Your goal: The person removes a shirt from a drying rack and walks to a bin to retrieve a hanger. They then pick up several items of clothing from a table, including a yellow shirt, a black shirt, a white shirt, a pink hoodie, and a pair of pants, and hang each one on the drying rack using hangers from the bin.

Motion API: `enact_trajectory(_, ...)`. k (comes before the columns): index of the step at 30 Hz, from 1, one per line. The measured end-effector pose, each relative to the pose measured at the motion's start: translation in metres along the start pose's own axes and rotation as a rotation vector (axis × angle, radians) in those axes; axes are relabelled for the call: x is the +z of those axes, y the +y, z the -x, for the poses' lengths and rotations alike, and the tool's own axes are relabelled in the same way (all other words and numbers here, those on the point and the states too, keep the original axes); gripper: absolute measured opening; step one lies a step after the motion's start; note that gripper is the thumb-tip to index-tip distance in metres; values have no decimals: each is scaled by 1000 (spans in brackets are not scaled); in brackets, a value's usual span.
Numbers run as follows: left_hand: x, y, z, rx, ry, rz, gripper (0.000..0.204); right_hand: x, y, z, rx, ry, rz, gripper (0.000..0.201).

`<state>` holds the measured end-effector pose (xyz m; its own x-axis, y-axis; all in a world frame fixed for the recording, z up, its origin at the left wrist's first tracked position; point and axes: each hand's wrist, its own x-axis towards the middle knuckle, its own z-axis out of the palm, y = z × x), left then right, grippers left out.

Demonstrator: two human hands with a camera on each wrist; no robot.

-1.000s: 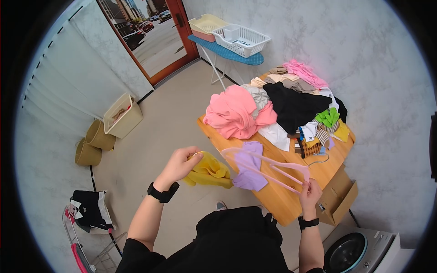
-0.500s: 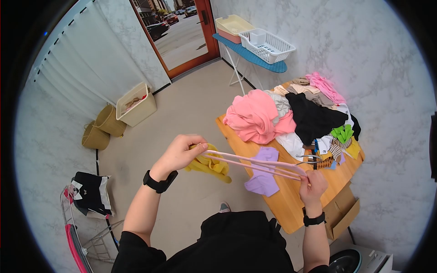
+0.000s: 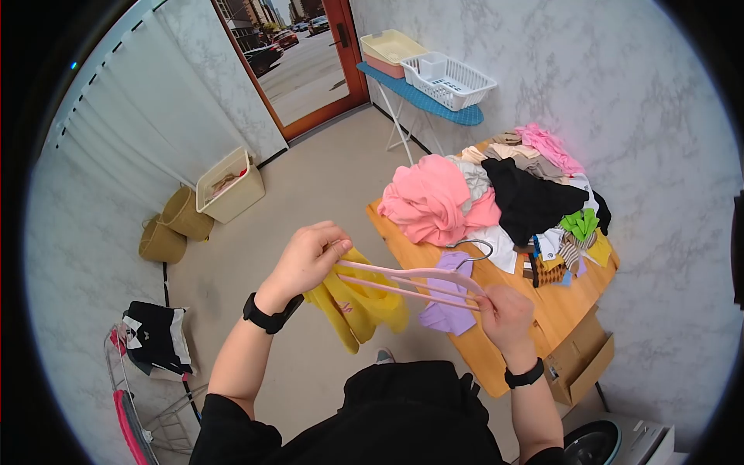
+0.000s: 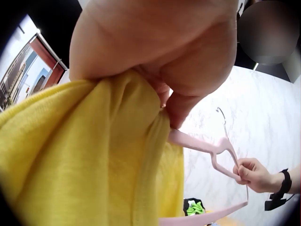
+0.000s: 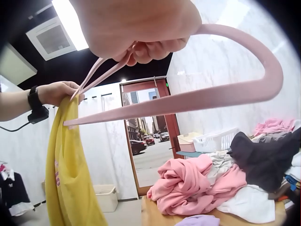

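Right hand (image 3: 508, 318) has shifted closer to the left hand (image 3: 310, 260) over the last half second. Hanger (image 5: 197, 103) has turned with it: in the head view its hook (image 3: 490, 249) now overlaps the purple cloth (image 3: 449, 318) rather than the socks. Yellow garment (image 3: 364, 310) hangs lower and more spread, red print showing.

Left hand: fingers curled, pinching the garment's upper edge; the rest drapes below this hand, above the floor. Right hand: gripping the pink hanger near its hook end. Hanger spans the gap between the hands, far end meeting the garment at the left fingertips. Cannot tell whether that end lies inside the neckline.

Bench (image 3: 558, 314) stands beyond and right of the hands. Purple cloth lies near its edge, just past the right hand; farther off, pink cloth (image 3: 426, 201), black cloth (image 3: 535, 198) and green cloth (image 3: 580, 225) in one heap. Carton (image 3: 593, 360) sits right of the right hand, below bench level. Bin (image 3: 232, 198) and woven baskets (image 3: 186, 213) stand on the floor, well beyond the left hand.
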<state>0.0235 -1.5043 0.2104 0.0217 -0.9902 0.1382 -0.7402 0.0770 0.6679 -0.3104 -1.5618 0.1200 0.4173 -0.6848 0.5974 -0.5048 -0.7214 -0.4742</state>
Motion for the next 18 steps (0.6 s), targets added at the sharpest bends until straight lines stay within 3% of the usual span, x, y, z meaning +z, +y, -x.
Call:
enact_trajectory(3, -2, 2, 1, 9, -55, -93, 14, -4, 0, 2, 25, -43, -10, 16)
enact_trajectory(9, -4, 0, 5, -2, -9, -82, 13, -7, 12, 3, 17, -122, 64, 14)
enact_trajectory(11, 5, 3, 6, 87, -114, -181, 12, 0, 1, -4, -58, 36, -43, 13)
enact_trajectory(15, 19, 5, 10, 142, -108, -188, 13, 7, -16, -15, -47, -70, -20, 9)
enact_trajectory(17, 16, 9, 11, -38, -68, 5, 14, 11, -15, -14, -61, -109, -47, 10)
enact_trajectory(18, 16, 11, 11, -37, -69, 7, 14, 10, -16, -15, -59, -109, -44, 10)
